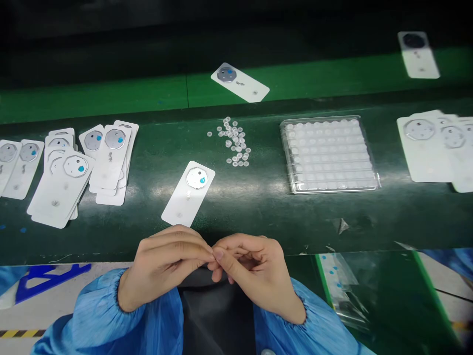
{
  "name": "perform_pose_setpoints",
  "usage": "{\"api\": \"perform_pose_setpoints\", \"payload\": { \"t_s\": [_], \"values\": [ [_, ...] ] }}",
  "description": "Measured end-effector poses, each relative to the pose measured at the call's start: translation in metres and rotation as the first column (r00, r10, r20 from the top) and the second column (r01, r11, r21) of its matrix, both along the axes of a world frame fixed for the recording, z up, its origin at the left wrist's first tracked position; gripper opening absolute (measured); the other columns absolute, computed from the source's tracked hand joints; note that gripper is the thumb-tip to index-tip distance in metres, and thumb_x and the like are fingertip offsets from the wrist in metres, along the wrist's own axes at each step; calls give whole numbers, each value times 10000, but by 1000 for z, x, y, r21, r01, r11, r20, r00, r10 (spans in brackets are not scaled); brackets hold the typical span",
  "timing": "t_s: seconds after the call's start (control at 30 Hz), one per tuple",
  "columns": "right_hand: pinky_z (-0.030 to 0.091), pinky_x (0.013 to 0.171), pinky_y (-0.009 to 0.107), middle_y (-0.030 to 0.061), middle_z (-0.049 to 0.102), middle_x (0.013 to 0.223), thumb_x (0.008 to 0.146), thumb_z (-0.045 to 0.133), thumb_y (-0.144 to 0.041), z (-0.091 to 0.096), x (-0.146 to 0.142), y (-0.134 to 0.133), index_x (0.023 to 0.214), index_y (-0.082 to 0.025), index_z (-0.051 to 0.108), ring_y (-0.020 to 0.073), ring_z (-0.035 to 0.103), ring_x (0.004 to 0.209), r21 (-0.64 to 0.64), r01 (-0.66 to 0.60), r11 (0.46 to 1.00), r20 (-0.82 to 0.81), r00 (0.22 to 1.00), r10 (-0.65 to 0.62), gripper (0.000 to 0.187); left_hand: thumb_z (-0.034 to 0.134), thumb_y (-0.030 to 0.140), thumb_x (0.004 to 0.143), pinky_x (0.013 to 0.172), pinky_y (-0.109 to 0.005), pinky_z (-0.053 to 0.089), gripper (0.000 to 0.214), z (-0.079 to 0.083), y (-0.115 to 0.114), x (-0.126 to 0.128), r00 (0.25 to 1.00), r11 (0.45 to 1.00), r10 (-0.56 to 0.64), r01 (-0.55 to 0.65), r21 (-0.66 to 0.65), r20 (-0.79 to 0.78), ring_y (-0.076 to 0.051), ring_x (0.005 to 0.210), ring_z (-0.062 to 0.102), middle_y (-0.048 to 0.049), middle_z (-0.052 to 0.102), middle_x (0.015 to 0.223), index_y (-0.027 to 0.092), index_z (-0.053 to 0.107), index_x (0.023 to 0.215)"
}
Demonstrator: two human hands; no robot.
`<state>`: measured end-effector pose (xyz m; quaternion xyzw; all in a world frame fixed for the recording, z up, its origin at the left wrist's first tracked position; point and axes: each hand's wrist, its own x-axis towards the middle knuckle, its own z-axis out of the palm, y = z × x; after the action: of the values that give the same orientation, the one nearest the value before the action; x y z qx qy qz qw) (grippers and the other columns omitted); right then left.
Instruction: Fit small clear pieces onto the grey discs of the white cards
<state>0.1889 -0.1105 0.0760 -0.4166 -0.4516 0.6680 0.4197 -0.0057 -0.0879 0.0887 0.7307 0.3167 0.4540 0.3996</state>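
My left hand (172, 259) and my right hand (251, 268) meet at the fingertips over the front edge of the green bench. Both are pinched closed, and whatever lies between the fingertips is too small or hidden to make out. Just beyond my left hand lies a white phone-shaped card (186, 197) with a silver disc and a blue dot. Farther back is a scatter of small clear round pieces (237, 140). To their right stands a clear plastic tray (291, 183) filled with rows of white round pieces.
Stacks of similar white cards lie at the left (59, 192) and far right (419, 153). Two single cards (246, 88) (421, 59) rest on the green strip behind. A scrap of film (342, 226) is on the bench, and a clear bag (338, 281) lies below its edge.
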Motion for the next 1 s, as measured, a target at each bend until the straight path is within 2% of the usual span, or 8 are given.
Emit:
{"api": "perform_pose_setpoints", "payload": {
  "t_s": [0.1, 0.3, 0.47, 0.57, 0.77, 1.0],
  "values": [
    [590, 472, 201, 48, 775, 726, 962, 700, -234, 0, -1, -2, 868, -160, 746, 156, 733, 557, 6, -2, 1000, 11, 1000, 2, 129, 682, -29, 880, 770, -296, 648, 191, 2, 1, 0, 1000, 999, 3, -3, -50, 1, -166, 811, 738, -51, 769, 859, 144, 738, 940],
    [582, 457, 192, 43, 776, 709, 961, 693, -197, 0, -3, -5, 889, -172, 764, 156, 734, 555, 50, 32, 998, 3, 999, -32, 104, 607, -71, 891, 737, -274, 639, 251, 1, -4, 6, 999, 998, 36, -36, -51, -2, -136, 734, 701, -20, 740, 767, 155, 716, 908],
    [563, 425, 191, 53, 777, 705, 960, 699, -205, 2, -8, -7, 898, -180, 774, 180, 751, 576, 47, 86, 995, -39, 996, -84, 101, 708, -49, 842, 621, -238, 620, 238, -8, -13, 14, 971, 985, 166, -157, -69, 170, -147, 735, 708, -33, 764, 817, 157, 645, 742],
    [574, 411, 219, 60, 772, 692, 958, 707, -246, 1, -9, -8, 884, -173, 777, 198, 748, 560, 59, 110, 992, -24, 994, -109, 125, 725, -59, 826, 614, -241, 634, 260, -13, -16, 15, 945, 978, 203, -186, -90, 255, -157, 753, 725, -45, 785, 870, 149, 615, 717],
    [590, 420, 223, 65, 781, 714, 945, 722, -241, 1, -8, -8, 889, -174, 783, 204, 754, 571, 57, 89, 994, -3, 996, -89, 107, 674, -71, 850, 650, -239, 637, 237, -8, -11, 7, 985, 995, 101, -103, 6, 139, -167, 805, 724, -69, 780, 887, 145, 630, 764],
    [581, 408, 221, 70, 776, 697, 940, 704, -208, 3, -10, -7, 870, -172, 780, 184, 725, 517, 57, 97, 994, -21, 995, -96, 109, 608, -59, 890, 661, -245, 639, 225, -1, -10, 2, 999, 997, 47, -47, 66, 14, -171, 840, 704, -72, 751, 883, 150, 617, 808]
  ]
}}
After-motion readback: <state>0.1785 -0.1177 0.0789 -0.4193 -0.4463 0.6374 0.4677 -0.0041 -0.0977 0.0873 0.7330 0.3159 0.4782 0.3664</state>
